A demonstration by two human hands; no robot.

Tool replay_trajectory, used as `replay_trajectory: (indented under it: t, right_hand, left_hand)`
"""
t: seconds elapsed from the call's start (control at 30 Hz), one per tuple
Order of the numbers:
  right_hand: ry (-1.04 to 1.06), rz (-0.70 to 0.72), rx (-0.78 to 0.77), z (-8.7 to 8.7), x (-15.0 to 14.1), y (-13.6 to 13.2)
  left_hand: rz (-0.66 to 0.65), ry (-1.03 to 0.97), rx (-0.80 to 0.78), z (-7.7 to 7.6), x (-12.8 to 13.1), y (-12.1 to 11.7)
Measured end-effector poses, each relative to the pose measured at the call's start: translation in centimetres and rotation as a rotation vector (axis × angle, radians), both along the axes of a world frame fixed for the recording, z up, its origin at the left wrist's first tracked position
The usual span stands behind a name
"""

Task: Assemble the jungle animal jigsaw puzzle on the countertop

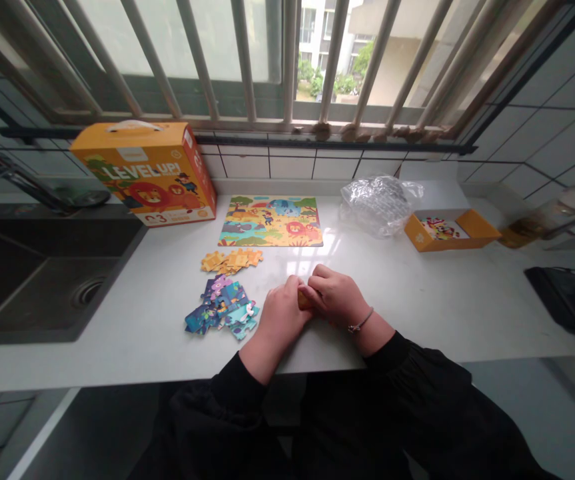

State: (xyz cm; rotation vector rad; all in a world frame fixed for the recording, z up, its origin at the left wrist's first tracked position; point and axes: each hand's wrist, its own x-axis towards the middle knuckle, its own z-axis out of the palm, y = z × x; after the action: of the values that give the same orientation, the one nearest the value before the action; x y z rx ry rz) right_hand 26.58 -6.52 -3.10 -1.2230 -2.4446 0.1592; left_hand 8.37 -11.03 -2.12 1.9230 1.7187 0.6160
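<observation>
Left hand [282, 307]: fingers curled round a small orange item [304, 300], near the counter's [427, 313] front edge
Right hand [336, 293]: fingers closed on the same item
Puzzle pieces [223, 305]: heaped left of the left hand

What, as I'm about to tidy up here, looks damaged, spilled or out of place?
Most noticeably, rough brown lumps cling at the foot of the window bars, perhaps crumbling filler or dirt. Crumpled clear plastic beside the open orange box looks like stray packaging. No spill shows on the counter.
</observation>
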Motion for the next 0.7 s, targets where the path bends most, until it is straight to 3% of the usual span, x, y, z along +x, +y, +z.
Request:
replay_trajectory:
  t: [0.1, 0.23, 0.47, 0.7]
  right_hand:
    - [0.038, 0.019, -0.005, 0.1, 0.2, 0.4]
    - [0.107, 0.014, 0.008, 0.5, 0.0, 0.9]
    - [0.479, -0.024, -0.01, 1.5, -2.0, 1.8]
    - [0.91, -0.118, -0.266, 1.1, -3.8, 1.7]
  left_hand:
    - [0.004, -0.14, -0.091, 0.3, -0.1, 0.2]
    - [0.031, -0.261, -0.089, 0.6, -0.2, 0.6]
    - [0.08, -0.458, -0.063, 0.8, -0.6, 1.8]
    - [0.201, -0.74, -0.172, -0.8, -1.3, 2.4]
